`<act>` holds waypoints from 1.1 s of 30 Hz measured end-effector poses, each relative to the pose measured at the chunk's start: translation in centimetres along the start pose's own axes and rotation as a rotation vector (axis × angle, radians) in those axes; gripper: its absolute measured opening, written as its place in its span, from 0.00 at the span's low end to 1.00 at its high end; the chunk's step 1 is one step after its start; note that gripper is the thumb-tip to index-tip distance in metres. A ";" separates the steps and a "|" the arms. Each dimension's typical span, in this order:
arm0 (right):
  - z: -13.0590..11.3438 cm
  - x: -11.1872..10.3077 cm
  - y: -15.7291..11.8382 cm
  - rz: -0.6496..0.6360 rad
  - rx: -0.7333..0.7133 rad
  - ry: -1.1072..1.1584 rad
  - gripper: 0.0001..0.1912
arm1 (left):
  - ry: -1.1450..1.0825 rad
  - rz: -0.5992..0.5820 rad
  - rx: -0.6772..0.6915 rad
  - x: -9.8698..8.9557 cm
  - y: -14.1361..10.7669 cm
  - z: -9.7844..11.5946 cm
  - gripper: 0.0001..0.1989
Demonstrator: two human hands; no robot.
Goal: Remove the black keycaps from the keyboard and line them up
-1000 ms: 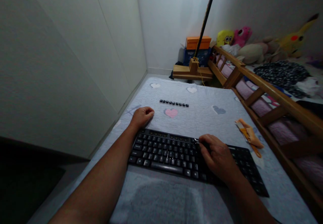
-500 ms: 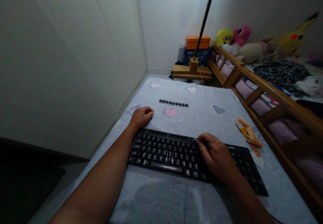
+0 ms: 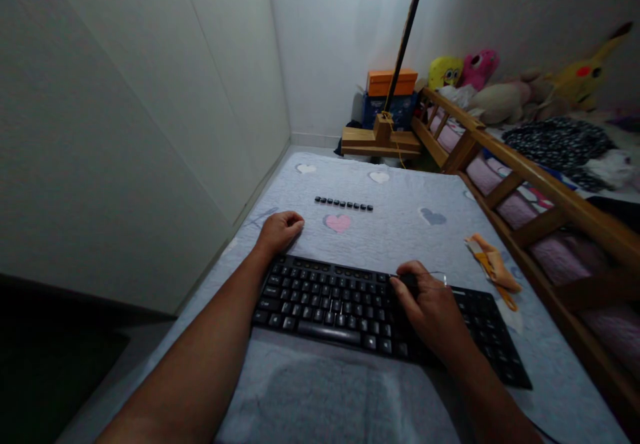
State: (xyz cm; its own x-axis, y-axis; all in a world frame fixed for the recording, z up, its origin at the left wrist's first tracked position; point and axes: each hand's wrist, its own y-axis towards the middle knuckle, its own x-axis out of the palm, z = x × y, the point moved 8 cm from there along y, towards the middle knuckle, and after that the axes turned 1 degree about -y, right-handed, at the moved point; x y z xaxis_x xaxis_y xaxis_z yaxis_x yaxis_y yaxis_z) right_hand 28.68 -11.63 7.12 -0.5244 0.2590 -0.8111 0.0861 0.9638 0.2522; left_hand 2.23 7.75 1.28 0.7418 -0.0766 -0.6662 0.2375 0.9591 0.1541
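A black keyboard [image 3: 330, 304] lies on the heart-patterned cover. Over its right part, my right hand [image 3: 427, 304] is closed around the dark handle of what looks like a wire keycap puller [image 3: 413, 281]. Its thin wires stick out to the right across the back of the fingers, with a bright tip. My left hand [image 3: 281, 231] rests with curled fingers on the cover just beyond the keyboard's upper left corner; nothing shows in it. Beyond the keyboard, several loose black keycaps [image 3: 343, 204] lie in a row above a pink heart.
An orange-handled brush [image 3: 487, 264] with an orange cloth [image 3: 503, 274] lies right of the keyboard. A wooden bed rail [image 3: 530, 177] runs along the right side, with plush toys behind it. A pale cabinet [image 3: 150, 97] stands left. A wooden stand [image 3: 383, 136] and boxes are at the back.
The keycap puller has turned in my right hand: its wire end was at the left near the keys and now points right. My left hand has stayed in place.
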 end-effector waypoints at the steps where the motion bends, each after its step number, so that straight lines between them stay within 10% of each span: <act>1: 0.0 0.0 0.0 -0.009 0.000 0.015 0.06 | 0.003 0.000 0.003 0.0 0.0 0.0 0.12; 33: -0.9 0.6 -0.3 -0.027 -0.097 0.054 0.09 | 0.002 0.001 0.012 0.1 0.0 -0.2 0.13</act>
State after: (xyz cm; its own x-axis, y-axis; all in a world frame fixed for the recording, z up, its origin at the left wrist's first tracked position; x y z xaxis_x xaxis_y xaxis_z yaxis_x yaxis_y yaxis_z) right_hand 27.58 -11.85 6.98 -0.5708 0.2263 -0.7893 -0.0098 0.9593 0.2822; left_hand 2.19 7.82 1.09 0.7404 -0.0753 -0.6679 0.2446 0.9558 0.1634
